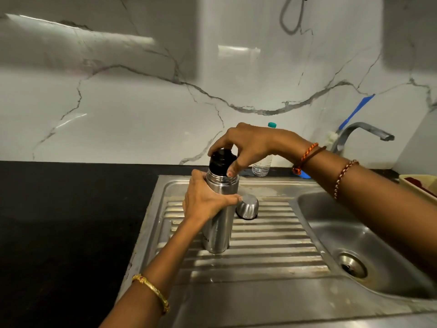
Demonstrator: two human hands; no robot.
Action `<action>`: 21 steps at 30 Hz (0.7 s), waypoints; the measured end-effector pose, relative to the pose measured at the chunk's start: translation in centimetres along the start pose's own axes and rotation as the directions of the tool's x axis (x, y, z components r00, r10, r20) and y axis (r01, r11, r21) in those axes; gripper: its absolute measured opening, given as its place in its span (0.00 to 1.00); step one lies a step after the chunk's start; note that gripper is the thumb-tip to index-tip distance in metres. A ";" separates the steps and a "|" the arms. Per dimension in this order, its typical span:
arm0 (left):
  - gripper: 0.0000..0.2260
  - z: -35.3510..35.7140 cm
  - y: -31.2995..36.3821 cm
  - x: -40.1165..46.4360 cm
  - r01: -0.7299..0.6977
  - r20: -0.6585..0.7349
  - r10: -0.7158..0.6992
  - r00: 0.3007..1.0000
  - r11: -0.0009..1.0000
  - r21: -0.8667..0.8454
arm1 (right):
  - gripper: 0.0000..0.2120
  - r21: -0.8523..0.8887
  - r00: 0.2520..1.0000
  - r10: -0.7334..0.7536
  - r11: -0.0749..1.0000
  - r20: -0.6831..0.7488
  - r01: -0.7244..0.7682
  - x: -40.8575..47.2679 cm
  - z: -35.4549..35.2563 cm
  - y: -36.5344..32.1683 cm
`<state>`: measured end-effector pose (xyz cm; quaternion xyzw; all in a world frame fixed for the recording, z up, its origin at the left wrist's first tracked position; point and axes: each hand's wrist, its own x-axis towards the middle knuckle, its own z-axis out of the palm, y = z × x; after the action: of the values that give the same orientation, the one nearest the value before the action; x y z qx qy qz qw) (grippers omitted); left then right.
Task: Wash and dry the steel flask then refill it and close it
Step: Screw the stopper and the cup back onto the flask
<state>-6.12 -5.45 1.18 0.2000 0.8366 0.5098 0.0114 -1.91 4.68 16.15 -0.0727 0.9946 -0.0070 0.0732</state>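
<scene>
The steel flask (218, 230) stands upright on the ribbed steel draining board (272, 245). My left hand (205, 200) is wrapped around its upper body. My right hand (246, 145) comes from the right and pinches the black stopper (221, 162) sitting in the flask's mouth. The flask's steel cup lid (248, 205) rests upside down on the board just right of the flask, apart from both hands.
The sink basin (354, 223) with its drain (352, 266) lies to the right, under a steel tap (364, 132). A clear plastic water bottle (261, 165) stands at the back, partly behind my right hand. A black counter (71, 221) extends left. A beige tray (418, 185) sits far right.
</scene>
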 end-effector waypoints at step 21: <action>0.37 0.0 0.0 0.0 -0.005 -0.017 0.005 1.000 1.000 -0.014 | 0.19 -0.210 0.991 -0.119 0.972 -0.067 0.102 1.1 0.2 -1.4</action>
<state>-6.12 -5.43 1.13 0.1976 0.8327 0.5172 0.0046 -2.71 3.14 15.81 -0.1348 0.9865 0.0889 0.0256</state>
